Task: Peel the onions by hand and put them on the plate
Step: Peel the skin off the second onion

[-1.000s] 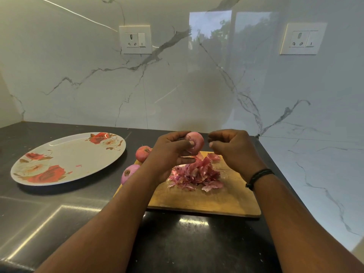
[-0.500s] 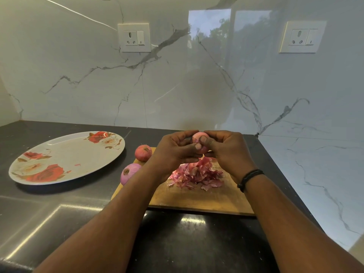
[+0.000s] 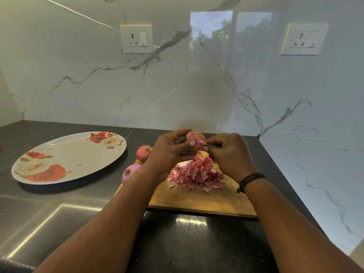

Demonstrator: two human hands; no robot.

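Both hands stayed together above the peel pile [image 3: 197, 173]; left hand [image 3: 171, 151] gripped the onion [image 3: 194, 136], right hand [image 3: 229, 152] now pinched a loosened skin flap [image 3: 201, 143].

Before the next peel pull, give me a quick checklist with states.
1. Left hand grip on the small pink onion: ok.
2. Right hand pinching a loose pink skin flap: ok.
3. Pile of pink peels on the wooden cutting board below the hands: ok.
4. Onion fully peeled: not ok.
5. White floral oval plate holding onions: not ok, none on it.
6. Two onions at the board's left edge: ok.
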